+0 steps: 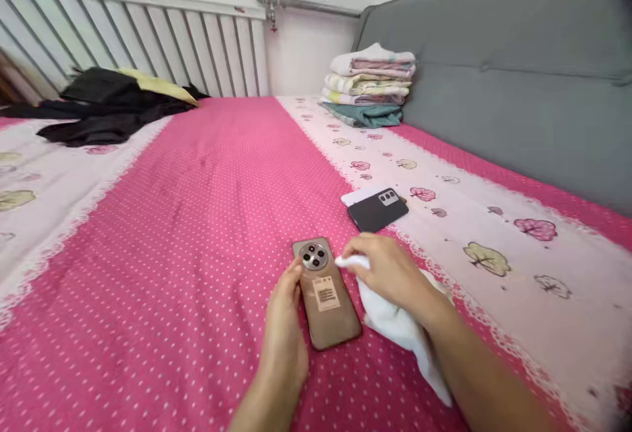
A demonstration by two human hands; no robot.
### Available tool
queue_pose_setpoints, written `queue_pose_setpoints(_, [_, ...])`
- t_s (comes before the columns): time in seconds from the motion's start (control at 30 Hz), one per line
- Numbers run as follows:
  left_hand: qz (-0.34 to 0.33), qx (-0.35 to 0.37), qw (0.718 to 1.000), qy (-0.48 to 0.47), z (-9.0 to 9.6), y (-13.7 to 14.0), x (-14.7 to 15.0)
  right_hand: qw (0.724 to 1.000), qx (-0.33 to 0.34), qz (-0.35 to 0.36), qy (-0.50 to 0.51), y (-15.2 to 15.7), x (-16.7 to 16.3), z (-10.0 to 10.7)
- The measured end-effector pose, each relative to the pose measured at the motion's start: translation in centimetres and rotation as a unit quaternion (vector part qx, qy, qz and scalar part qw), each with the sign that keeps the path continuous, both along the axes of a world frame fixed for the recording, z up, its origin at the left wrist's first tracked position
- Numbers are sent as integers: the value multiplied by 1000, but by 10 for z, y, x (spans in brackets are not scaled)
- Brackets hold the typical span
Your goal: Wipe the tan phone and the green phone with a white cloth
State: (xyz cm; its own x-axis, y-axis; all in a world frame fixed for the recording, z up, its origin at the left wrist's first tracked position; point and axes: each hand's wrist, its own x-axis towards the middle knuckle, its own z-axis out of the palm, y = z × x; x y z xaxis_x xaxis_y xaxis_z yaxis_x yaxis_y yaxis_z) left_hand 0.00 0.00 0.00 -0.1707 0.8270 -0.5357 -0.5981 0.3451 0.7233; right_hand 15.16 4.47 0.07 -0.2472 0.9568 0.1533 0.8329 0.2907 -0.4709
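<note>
A gold-brown smartphone (332,323) is back side up, with a round camera ring near its top and a printed label below that. My left hand (286,326) grips it along the left edge, the thumb by the camera ring and the other fingers mostly hidden. In my right hand (382,267) is a bunched white cloth (395,320), one corner pinched at the fingertips just right of the phone. The rest of the cloth hangs below the palm and wrist. Beyond the right hand, a dark phone case (372,213) with a camera cutout overlaps a pale flat item (359,195).
A pink dotted bedsheet (212,234) with white printed bands covers the bed. Folded cloths (370,83) are stacked at the back by the grey headboard (503,70). Black clothing (108,109) lies at the far left, before a white radiator (148,37).
</note>
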Motion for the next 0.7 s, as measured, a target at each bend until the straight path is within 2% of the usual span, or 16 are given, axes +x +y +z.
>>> queue_pose_setpoints(0.1, [12,-15,1000,-2,0,0,-2,993,68,-100,0,7,-1,-10])
queue_pose_setpoints(0.2, [7,-11,1000,2,1,-1,-3,989,83,-118,17,11,-8,-22])
queue_pose_setpoints(0.27, [-11,10,1000,8,2,-1,-3,994,49,-90,26,11,-15,-28])
queue_pose_setpoints(0.37, [-19,18,1000,18,3,-2,-2,998,-44,-38,26,8,-20,-30])
queue_pose_setpoints(0.5, [-6,-6,1000,21,4,-2,-2,992,-124,-16,25,-2,-14,-14])
queue_pose_setpoints(0.6, [-2,-7,1000,21,4,-2,-3,984,-171,49,-30,-13,-8,0])
queue_pose_setpoints(0.7, [1,-10,1000,23,1,-2,-4,969,-215,96,-71,-22,-7,5])
